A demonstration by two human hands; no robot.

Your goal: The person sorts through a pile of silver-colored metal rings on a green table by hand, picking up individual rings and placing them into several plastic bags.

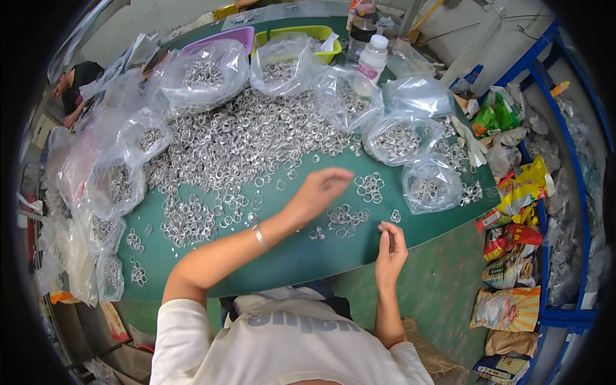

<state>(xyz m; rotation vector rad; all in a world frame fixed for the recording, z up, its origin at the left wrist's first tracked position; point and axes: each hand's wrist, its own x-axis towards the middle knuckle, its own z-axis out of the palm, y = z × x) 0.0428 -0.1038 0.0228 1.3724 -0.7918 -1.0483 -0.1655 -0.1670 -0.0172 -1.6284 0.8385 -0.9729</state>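
Note:
Silver metal rings cover much of the green table in one big heap, with a smaller pile in front of it. My left hand reaches to the right over the table, smeared by motion. Its fingers are curved, and whether they hold a ring cannot be made out. To its right lies a cluster of rings; another cluster sits just below. My right hand is at the table's near edge, fingers raised and loosely bent, thumb apart, no ring visible in it. A tiny group of rings lies just beyond its fingertips.
Clear plastic bags holding rings ring the heap, including one at the right and one at the left. A white bottle and a green basket stand at the back. Blue shelving rises on the right.

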